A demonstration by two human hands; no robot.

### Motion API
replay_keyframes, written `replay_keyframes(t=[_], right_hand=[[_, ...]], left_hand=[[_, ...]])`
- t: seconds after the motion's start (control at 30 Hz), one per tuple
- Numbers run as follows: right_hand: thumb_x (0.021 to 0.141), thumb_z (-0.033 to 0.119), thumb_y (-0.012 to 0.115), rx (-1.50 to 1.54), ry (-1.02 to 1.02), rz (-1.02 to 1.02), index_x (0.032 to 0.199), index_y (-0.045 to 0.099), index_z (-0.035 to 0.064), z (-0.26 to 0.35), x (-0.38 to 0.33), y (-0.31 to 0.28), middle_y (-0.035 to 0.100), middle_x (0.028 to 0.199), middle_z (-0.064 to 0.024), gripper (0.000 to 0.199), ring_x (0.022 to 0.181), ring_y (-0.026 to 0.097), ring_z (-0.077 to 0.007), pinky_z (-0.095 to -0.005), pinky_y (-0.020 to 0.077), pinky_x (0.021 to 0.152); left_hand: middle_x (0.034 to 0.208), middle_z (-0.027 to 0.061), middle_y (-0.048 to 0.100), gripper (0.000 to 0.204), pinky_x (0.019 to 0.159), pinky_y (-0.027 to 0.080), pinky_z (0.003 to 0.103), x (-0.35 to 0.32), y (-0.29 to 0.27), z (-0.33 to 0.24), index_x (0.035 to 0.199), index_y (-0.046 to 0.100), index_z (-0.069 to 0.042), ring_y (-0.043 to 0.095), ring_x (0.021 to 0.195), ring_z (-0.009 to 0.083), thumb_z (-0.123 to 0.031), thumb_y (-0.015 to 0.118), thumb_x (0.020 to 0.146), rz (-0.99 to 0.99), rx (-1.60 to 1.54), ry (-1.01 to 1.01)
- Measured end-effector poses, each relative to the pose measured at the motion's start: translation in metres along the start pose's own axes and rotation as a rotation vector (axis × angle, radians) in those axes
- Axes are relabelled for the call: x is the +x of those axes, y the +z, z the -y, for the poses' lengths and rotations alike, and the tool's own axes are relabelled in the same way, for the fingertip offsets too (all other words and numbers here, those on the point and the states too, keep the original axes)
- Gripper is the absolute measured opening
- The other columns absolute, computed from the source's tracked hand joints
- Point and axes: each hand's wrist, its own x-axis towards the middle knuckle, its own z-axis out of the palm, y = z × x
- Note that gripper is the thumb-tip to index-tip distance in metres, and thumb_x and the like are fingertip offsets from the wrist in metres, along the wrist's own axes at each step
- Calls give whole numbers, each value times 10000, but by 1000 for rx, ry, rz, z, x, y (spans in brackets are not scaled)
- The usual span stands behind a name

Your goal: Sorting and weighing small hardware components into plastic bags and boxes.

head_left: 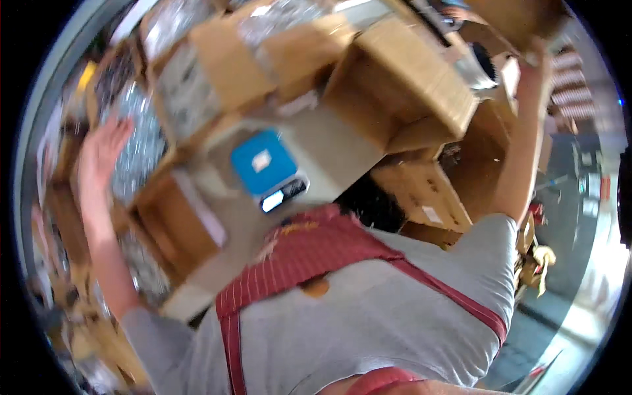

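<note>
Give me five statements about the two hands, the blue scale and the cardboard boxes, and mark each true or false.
1. The left hand is open with fingers spread, holding nothing. True.
2. The right hand is raised and touches a cardboard box at the top of the picture. True.
3. The blue scale sits inside a cardboard box. False: it stands on the pale table, outside the boxes.
4. The left hand rests on the blue scale. False: it is far to the left of it, in front of open boxes of shiny parts.
5. A large open cardboard box lies right of the scale. True.
</note>
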Motion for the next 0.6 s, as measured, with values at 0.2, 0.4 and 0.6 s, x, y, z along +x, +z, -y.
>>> replay_keyframes(t=[0.2,0.4,0.6], right_hand=[[901,315,534,884,385,701,1355,440,9,163,-104,32,519,1300,-95,556,1203,491,-217,-361,370,1048],[904,416,567,1028,771,1320,1393,446,129,275,-213,107,528,1132,-23,580,1016,495,-106,-327,479,802],[892,451,592,717,764,1305,1425,395,109,264,-266,132,529,1241,-33,663,1087,511,-162,-274,418,869]], left_hand=[[1225,250,516,368,1094,391,390,-55,-17,7,1191,457,120,510,1214,314,-100,536,907,-26,-40,11],[1222,264,512,370,1074,415,375,-186,-123,-33,1170,434,139,526,1198,308,-102,540,910,-325,-8,123],[1078,170,569,291,958,497,394,-332,-314,-22,1095,486,62,589,1044,305,-78,591,863,-717,-193,229]])
